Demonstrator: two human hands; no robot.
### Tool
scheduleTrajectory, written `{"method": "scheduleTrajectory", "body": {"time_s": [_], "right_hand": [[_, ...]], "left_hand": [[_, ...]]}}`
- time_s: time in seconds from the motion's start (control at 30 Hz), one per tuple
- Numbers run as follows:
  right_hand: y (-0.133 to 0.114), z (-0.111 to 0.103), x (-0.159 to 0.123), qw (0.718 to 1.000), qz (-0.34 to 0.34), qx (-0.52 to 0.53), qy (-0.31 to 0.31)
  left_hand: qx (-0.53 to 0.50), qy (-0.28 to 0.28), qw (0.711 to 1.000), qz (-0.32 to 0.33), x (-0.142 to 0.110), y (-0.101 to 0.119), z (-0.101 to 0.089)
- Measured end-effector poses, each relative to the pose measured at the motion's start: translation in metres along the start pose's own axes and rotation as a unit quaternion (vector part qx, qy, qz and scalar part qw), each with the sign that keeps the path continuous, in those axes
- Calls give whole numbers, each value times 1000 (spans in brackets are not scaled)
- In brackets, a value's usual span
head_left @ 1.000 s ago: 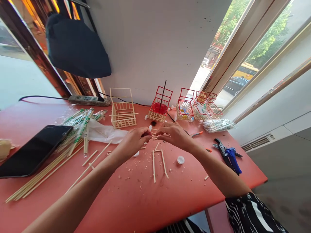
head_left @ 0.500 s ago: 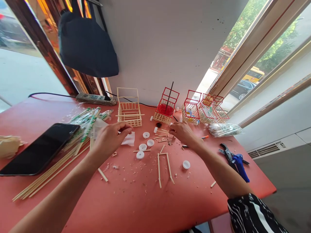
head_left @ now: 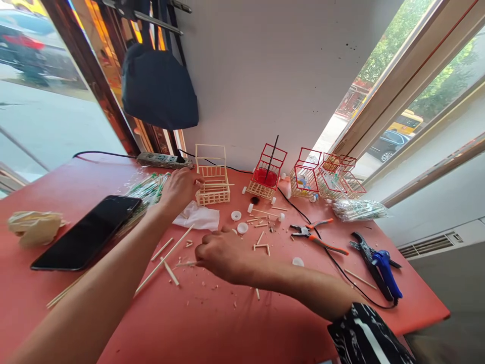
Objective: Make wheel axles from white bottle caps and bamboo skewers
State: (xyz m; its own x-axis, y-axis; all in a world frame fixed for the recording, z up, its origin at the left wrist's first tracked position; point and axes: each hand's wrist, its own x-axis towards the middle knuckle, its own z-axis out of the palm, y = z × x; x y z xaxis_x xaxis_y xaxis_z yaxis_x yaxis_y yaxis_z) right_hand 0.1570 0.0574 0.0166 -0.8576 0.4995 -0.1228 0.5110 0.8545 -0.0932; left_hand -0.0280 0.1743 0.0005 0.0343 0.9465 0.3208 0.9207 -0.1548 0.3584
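A pale stick basket has a loose stick across it. At its left edge, the left hand's fingers bend slightly apart, grip unclear; before it, the right hand's fingers curl nearly closed, hold unclear. To its right, a red-framed basket holds a red bowl.

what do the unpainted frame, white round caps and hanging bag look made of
Unpainted frame: probably wood or bamboo, matte, judging by its pale tan sticks. White round caps: likely plastic; smooth, evenly white, with neat round rims. Hanging bag: seems to be fabric, matte dark blue, with soft rounded edges.
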Motion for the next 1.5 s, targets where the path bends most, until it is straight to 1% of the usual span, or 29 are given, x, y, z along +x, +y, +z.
{"method": "scheduleTrajectory", "body": {"time_s": [0.03, 0.1, 0.17, 0.23, 0.27, 0.3, 0.33, 0.4, 0.5, 0.6, 0.73, 0.87, 0.97, 1.07, 1.2, 1.33, 1.5], "right_hand": [[0, 2, 2, 1000, -1, 8, 10], [8, -1, -2, 998, 6, 40, 46], [25, -13, -15, 989, 26, 92, 112], [45, -32, -31, 965, 49, 155, 207], [56, -41, -38, 949, 74, 168, 255], [66, -50, -45, 940, 95, 168, 280], [75, -58, -50, 938, 114, 159, 285], [91, -66, -57, 950, 120, 138, 251], [106, -63, -62, 966, 119, 140, 181], [116, -53, -66, 968, 135, 139, 162], [132, -45, -72, 970, 158, 129, 132], [158, -42, -71, 975, 170, 119, 75], [177, -39, -64, 980, 166, 107, 36], [188, -37, -57, 983, 158, 93, 9], [185, -39, -51, 984, 163, 68, -7], [174, -44, -51, 983, 181, 39, -12], [164, -44, -49, 979, 205, 8, -18]], "left_hand": [[6, -3, 1000, 4, 2, 0, 0], [14, -2, 1000, 16, 2, 4, -5], [16, 10, 999, 35, -3, 13, -15], [13, 29, 998, 58, -13, 30, -25], [8, 31, 997, 76, -19, 41, -28], [0, 26, 995, 97, -25, 53, -30], [-11, 15, 992, 124, -30, 65, -31], [-33, -5, 984, 174, -40, 88, -26], [-60, -18, 974, 216, -47, 111, -12], [-85, -29, 969, 229, -47, 122, 2], [-117, -37, 967, 223, -43, 126, 15], [-138, -5, 972, 188, -46, 119, 20], [-145, 2, 976, 164, -55, 103, 19], [-143, 0, 979, 144, -65, 87, 16], [-136, 8, 984, 117, -73, 76, 15], [-136, 7, 985, 102, -72, 73, 15], [-135, 7, 985, 103, -71, 71, 13]]}}
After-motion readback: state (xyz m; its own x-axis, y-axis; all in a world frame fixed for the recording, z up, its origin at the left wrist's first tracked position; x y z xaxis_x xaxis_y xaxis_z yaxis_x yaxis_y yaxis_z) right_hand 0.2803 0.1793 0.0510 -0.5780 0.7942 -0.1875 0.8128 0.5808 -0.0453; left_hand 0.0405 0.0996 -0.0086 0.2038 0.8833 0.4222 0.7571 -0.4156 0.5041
